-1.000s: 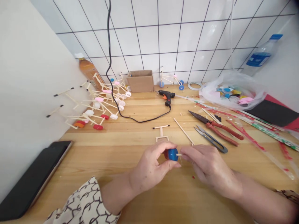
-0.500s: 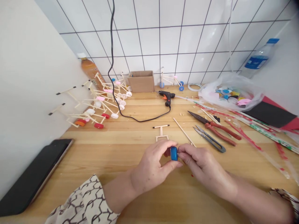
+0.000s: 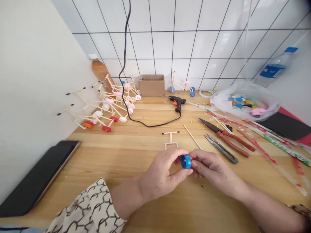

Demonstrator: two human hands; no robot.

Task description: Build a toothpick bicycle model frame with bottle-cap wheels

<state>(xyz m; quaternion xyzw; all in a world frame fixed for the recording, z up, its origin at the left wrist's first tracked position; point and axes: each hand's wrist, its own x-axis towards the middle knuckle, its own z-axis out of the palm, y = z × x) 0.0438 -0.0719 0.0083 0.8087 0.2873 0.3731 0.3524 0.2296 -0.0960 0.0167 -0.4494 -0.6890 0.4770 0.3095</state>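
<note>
A blue bottle cap (image 3: 186, 161) is held near the middle of the view, its hollow side partly showing. The thumb and fingers of my left hand (image 3: 161, 171) close round its left side, top and bottom. At the cap's right edge, the fingertips of my right hand (image 3: 213, 170) are pinched together; whether they hold the cap's rim or something small is hidden. Just beyond my left hand lies a small stick frame (image 3: 170, 137) with a black-tipped crossbar. A loose thin stick (image 3: 192, 137) lies beyond my right hand.
Pliers (image 3: 225, 136) and thread snips (image 3: 221, 149) lie right of centre. Behind are a glue gun (image 3: 178, 102) with its cord, a cardboard box (image 3: 151, 85) and a plastic bag of caps (image 3: 243, 103). Stick models (image 3: 104, 106) crowd the left; a black phone (image 3: 39, 174) lies nearer.
The blue cap has turned, so its hollow side now shows more. My right fingers have shifted against its edge. The whole view has moved slightly, with the table things appearing further right.
</note>
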